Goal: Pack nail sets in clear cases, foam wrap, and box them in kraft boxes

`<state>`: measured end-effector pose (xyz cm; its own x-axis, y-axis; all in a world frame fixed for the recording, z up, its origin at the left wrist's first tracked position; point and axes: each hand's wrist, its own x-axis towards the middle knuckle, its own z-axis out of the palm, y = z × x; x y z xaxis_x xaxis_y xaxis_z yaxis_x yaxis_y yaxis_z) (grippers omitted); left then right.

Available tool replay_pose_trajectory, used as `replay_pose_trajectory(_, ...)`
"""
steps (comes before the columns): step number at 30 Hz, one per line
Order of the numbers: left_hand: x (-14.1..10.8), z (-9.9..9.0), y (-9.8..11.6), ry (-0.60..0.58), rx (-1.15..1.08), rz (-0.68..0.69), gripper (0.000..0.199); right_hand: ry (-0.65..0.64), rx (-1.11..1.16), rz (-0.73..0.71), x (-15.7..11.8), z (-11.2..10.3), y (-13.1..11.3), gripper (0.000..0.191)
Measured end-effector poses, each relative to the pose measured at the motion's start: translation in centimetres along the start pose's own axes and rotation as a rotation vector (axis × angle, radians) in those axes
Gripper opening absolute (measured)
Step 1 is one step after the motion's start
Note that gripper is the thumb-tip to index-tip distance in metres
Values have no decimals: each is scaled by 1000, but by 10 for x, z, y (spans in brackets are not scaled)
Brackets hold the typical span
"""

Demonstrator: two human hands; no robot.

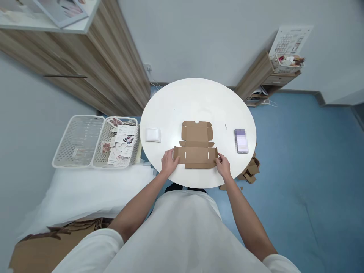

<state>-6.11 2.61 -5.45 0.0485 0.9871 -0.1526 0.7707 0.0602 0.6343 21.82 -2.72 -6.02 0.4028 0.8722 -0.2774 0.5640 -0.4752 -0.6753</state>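
An unfolded brown cardboard box (196, 154) lies on the round white table (199, 99), its side flaps partly raised at the near end. My left hand (169, 162) grips the flap at the near left edge, and my right hand (223, 165) has its fingers on the flap at the near right edge. To the left on the table sits a small white packet (152, 135). Over at the right lies a purple and white pack (241, 141), partly blurred.
White baskets (135, 151) with cards and packets stand left of the table, above white sheeting (96, 189). Flattened cardboard (51, 246) is at the lower left. More cardboard pieces (251, 168) lie on the floor at right. A wooden cabinet (113, 57) stands behind left.
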Motion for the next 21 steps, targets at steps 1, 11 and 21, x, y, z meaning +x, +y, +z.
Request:
replay_pose_trajectory(1, -1, 0, 0, 38, 57, 35, 50, 27, -22, 13, -1, 0, 0, 51)
replay_pose_trajectory(11, -19, 18, 34, -309, 378, 406, 72, 67, -37, -93, 54, -3, -32, 52)
replay_pose_trajectory(21, -4, 35, 52, -332, 529, 286, 87, -121, 61, -82, 116, 11, -48, 35)
